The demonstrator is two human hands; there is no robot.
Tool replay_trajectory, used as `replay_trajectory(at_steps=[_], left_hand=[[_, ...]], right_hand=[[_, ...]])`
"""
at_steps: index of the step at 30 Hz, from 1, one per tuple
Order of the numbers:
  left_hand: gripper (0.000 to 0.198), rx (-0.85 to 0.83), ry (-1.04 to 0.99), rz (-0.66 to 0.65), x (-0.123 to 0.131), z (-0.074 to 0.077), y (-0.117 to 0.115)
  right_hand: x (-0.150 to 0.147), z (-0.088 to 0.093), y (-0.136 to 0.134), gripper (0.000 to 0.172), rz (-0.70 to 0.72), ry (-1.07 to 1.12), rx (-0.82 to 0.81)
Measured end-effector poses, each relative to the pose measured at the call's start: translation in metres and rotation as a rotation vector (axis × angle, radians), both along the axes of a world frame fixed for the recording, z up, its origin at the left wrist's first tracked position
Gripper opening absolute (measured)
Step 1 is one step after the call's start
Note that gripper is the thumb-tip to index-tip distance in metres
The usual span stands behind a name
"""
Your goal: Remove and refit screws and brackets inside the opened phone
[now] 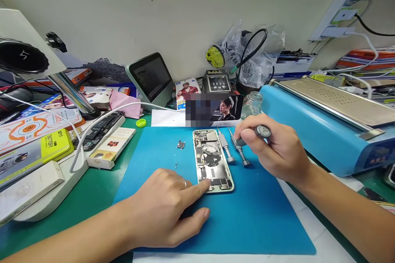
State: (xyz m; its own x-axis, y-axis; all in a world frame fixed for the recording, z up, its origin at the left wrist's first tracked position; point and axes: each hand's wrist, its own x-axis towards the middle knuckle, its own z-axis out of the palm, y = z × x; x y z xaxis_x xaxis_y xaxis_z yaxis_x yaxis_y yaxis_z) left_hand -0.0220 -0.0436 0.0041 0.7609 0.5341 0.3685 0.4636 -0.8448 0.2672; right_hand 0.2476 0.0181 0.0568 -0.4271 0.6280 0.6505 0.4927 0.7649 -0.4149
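Observation:
An opened phone chassis (212, 160) with bare circuitry lies on the blue work mat (265, 222). My left hand (168, 209) rests on the mat with its fingers spread, the forefinger pressing the phone's near left edge. My right hand (271, 148) is closed round a screwdriver (256, 133), held just right of the phone. Two more screwdrivers (234, 152) lie on the mat between my right hand and the phone. A small loose part (180, 144) and a tiny screw (176, 164) sit left of the phone.
A blue machine with a metal plate (327, 119) stands at the right. A glass jar (252, 104), a phone showing a picture (212, 109) and a small screen (151, 77) stand behind the mat. Boxes (111, 148), cables and a lamp arm (69, 90) crowd the left.

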Motion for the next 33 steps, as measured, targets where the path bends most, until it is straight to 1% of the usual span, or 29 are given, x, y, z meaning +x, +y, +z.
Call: replay_trajectory(at_steps=[3, 7, 11, 14, 16, 20, 24, 28, 33], left_hand=[[0.04, 0.01, 0.033, 0.023, 0.0, -0.001, 0.0], [0.042, 0.019, 0.051, 0.03, 0.0, -0.002, 0.001], [0.043, 0.026, 0.048, 0.041, 0.0, -0.002, 0.0], [0.042, 0.022, 0.046, 0.064, 0.0, -0.002, -0.001], [0.042, 0.013, 0.054, 0.075, 0.0, -0.001, -0.001], [0.043, 0.0, 0.072, 0.068, 0.0, 0.002, 0.0], [0.043, -0.012, 0.077, 0.062, -0.001, 0.002, 0.0], [0.042, -0.006, 0.076, 0.061, 0.0, 0.001, 0.0], [0.04, 0.004, 0.068, 0.06, -0.001, 0.0, 0.001]], right_hand=[[0.0, -0.003, 0.0, 0.026, -0.026, 0.013, -0.017], [0.0, -0.005, 0.0, 0.026, -0.044, -0.004, -0.032], [0.003, -0.003, 0.005, 0.024, -0.149, -0.046, -0.001], [0.006, 0.002, 0.012, 0.026, -0.207, -0.149, -0.025], [0.008, 0.007, 0.015, 0.031, -0.21, -0.242, -0.068], [0.012, 0.013, 0.017, 0.051, -0.166, -0.386, -0.158], [0.014, 0.015, 0.016, 0.069, -0.209, -0.493, -0.217], [0.014, 0.013, 0.02, 0.071, -0.226, -0.566, -0.254], [0.015, 0.01, 0.028, 0.067, -0.201, -0.64, -0.294]])
